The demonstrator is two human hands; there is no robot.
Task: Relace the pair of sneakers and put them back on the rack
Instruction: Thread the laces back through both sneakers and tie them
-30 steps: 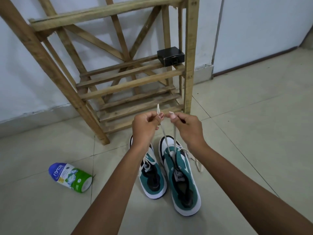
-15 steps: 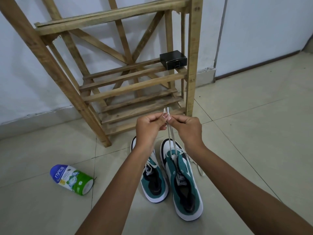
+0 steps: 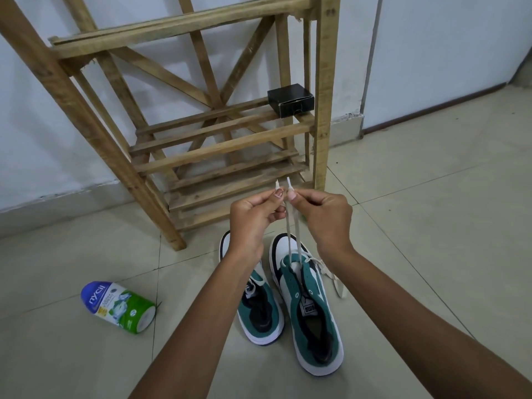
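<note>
Pinched between thumb and forefinger, one tip of the off-white flat shoelace (image 3: pixel 291 240) sits in the left hand (image 3: pixel 253 218), the other in the right hand (image 3: pixel 326 218); both strands rise taut and side by side from the lowest eyelets, probably to even the ends before crossing. Head view: right-hand teal-and-white low-top sneaker (image 3: pixel 309 309), otherwise unlaced, black-lined, tongue label showing, a second loose lace (image 3: pixel 331 276) beside it. Left-hand matching sneaker (image 3: pixel 260 309) touches it, partly hidden by the forearm. Both stand on the pale tiled floor (image 3: pixel 431 226) before the slatted wooden shoe rack (image 3: pixel 218 152), not yet shelved.
</note>
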